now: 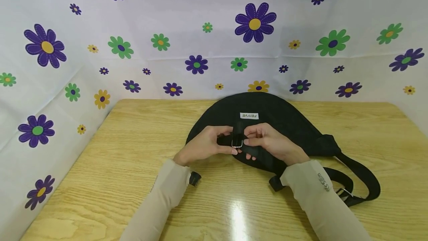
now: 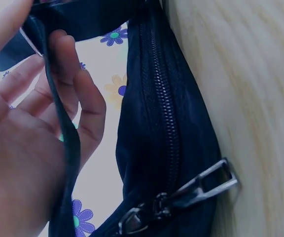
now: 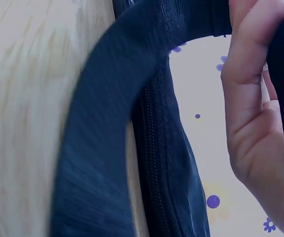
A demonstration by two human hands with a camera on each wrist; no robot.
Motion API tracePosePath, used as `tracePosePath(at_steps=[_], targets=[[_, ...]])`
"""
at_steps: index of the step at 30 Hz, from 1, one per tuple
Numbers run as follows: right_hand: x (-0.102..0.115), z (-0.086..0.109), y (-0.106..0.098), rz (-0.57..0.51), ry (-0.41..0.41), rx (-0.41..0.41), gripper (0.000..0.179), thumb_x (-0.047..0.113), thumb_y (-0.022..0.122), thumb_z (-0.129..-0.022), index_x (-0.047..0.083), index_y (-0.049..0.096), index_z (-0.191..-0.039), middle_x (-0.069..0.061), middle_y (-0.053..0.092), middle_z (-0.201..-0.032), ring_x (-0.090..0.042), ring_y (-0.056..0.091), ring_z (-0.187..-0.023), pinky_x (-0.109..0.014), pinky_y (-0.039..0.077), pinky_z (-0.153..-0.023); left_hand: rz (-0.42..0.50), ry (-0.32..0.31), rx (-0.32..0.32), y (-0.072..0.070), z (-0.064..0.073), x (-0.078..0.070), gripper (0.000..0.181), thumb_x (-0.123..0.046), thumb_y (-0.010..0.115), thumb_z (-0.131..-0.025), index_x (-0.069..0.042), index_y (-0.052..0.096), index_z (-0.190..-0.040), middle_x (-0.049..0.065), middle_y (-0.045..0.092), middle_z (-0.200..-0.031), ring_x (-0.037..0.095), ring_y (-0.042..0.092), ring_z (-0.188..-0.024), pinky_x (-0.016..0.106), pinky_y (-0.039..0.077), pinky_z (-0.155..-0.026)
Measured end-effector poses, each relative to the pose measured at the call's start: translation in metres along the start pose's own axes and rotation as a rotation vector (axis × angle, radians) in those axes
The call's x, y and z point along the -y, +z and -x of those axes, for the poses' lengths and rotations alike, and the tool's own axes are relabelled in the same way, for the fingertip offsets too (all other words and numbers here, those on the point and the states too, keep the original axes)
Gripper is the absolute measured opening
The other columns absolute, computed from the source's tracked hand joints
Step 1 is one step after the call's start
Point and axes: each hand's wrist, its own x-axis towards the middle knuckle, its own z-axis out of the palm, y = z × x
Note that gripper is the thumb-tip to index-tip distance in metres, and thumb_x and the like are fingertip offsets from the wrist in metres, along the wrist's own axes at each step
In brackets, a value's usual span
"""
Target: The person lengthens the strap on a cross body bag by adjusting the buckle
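A black crescent-shaped sling bag [image 1: 274, 111] lies on the table with its white label [image 1: 249, 116] upside down. Over its front, both hands work at the bag's black webbing strap [image 1: 238, 127], where it passes through a silver metal buckle [image 1: 237, 144]. My left hand [image 1: 204, 144] pinches the strap at the buckle's left, thumb along the lower edge. From the right, my right hand [image 1: 271, 142] pinches the strap beside the buckle with thumb and forefinger. In the left wrist view, the strap [image 2: 65, 133] hangs across the palm; the right wrist view shows it looping [image 3: 97, 103] before the fingers.
The bag's zipper with a metal pull [image 2: 201, 187] faces the near side. A strap loop [image 1: 374, 185] with another metal buckle [image 1: 343, 193] trails right on the wooden table [image 1: 110, 166]. Black strap pieces [image 1: 194, 178] show near the wrists. A flower-patterned cloth [image 1: 214, 44] stands behind.
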Motion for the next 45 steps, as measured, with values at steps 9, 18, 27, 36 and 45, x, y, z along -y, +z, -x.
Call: tracePosePath(at_steps=[9,18,27,36,45], targets=[[0.001,0.001,0.001,-0.029,-0.014,-0.023,0.020,-0.008,0.050,-0.099,0.002,0.068,-0.102,-0.009,0.073,-0.090,-0.016,0.069,-0.065,-0.031,0.059,-0.064,-0.078,-0.036,0.002,-0.007,0.002,0.000,0.052,-0.013,0.082,-0.087,0.006,0.062,-0.132,0.011,0.070,-0.115,0.019,0.062,-0.102,0.030,0.051,-0.091],[0.003,0.000,0.005,0.009,0.019,-0.109,0.031,-0.012,0.057,-0.094,-0.012,0.050,-0.125,-0.013,0.073,-0.102,-0.021,0.071,-0.074,-0.033,0.059,-0.071,-0.092,-0.019,0.010,-0.009,0.001,-0.004,0.044,-0.011,0.079,-0.090,0.007,0.065,-0.128,0.014,0.070,-0.121,0.018,0.064,-0.104,0.027,0.051,-0.089],[0.010,-0.003,0.015,0.119,-0.046,-0.118,0.049,-0.012,0.065,-0.091,-0.014,0.043,-0.135,-0.017,0.071,-0.106,-0.022,0.067,-0.074,-0.034,0.057,-0.069,-0.103,0.009,-0.020,-0.011,0.001,-0.004,0.045,-0.012,0.076,-0.092,0.009,0.063,-0.130,0.017,0.068,-0.124,0.023,0.064,-0.111,0.034,0.051,-0.096],[0.014,-0.010,0.028,0.297,-0.076,-0.206,0.044,-0.002,0.073,-0.091,-0.013,0.049,-0.127,-0.021,0.068,-0.105,-0.021,0.061,-0.063,-0.031,0.055,-0.058,-0.092,0.006,-0.039,-0.012,0.002,0.000,0.041,-0.007,0.074,-0.093,0.009,0.063,-0.129,0.017,0.068,-0.123,0.023,0.064,-0.112,0.034,0.051,-0.096],[0.014,-0.003,0.026,0.448,-0.050,-0.264,0.046,0.007,0.074,-0.091,-0.010,0.053,-0.129,-0.020,0.071,-0.110,-0.024,0.067,-0.076,-0.032,0.055,-0.065,-0.065,0.010,-0.008,-0.010,0.003,0.000,0.046,-0.011,0.075,-0.093,0.009,0.062,-0.131,0.016,0.068,-0.124,0.022,0.063,-0.116,0.034,0.050,-0.099]])
